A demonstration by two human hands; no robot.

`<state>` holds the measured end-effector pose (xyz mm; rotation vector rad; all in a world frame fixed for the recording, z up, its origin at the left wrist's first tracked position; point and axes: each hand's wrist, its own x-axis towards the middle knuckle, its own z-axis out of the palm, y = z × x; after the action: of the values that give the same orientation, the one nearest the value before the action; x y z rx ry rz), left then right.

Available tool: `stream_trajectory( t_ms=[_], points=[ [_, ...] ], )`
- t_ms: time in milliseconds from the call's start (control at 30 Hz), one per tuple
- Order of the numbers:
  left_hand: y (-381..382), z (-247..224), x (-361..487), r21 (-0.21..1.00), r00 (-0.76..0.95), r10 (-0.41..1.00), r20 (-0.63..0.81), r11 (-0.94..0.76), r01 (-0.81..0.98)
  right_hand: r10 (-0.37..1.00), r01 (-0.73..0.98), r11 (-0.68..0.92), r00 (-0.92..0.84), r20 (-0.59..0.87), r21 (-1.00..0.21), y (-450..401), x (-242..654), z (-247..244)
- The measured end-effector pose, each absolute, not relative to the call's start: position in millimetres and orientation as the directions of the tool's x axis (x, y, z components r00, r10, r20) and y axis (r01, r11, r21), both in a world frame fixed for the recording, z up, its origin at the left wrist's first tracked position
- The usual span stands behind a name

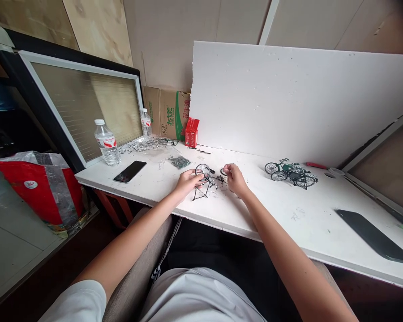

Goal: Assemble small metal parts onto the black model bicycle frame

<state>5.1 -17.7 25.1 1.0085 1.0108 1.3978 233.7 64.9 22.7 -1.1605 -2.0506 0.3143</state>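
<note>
My left hand [187,182] pinches a black model bicycle wheel [202,170] with thin spokes, held upright just above the table. A black model bicycle frame [201,192] hangs or rests just below that wheel; whether the two are joined I cannot tell. To the right, my right hand [235,178] is closed, its fingertips at a small dark curved piece [223,171] that they partly hide. Small black bicycle parts [220,179] lie between the two hands. Farther right stand model bicycles [290,173], black and green, close together.
A phone [130,171], a water bottle [107,143] and a bag of dark green parts [179,162] are to the left. Behind lie thin part frames [147,144], a red box [191,132] and a carton [168,114]. A dark flat slab [376,235] lies at right.
</note>
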Motion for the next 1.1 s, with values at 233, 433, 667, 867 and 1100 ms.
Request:
stream_trajectory(
  t_ms=[233,433,667,867,1100],
  points=[
    [-21,51,39,0.957,-0.054,0.962,0.269,-0.273,-0.097,0.682,0.373,0.725,-0.271,0.679,-0.579,17,249,41],
    [-40,61,87,0.856,-0.060,0.855,0.516,-0.511,0.078,0.699,0.223,0.707,-0.077,0.711,-0.671,-10,245,52],
    [-65,56,104,0.805,-0.092,0.805,0.586,-0.567,0.176,0.758,-0.028,0.638,-0.155,0.634,-0.770,-22,243,61],
    [-71,49,95,0.804,-0.095,0.803,0.589,-0.570,0.167,0.749,-0.037,0.633,-0.224,0.624,-0.773,-25,243,55],
    [-79,55,90,0.789,-0.089,0.790,0.606,-0.583,0.193,0.748,-0.034,0.623,-0.268,0.607,-0.782,-33,241,59]
  ],
)
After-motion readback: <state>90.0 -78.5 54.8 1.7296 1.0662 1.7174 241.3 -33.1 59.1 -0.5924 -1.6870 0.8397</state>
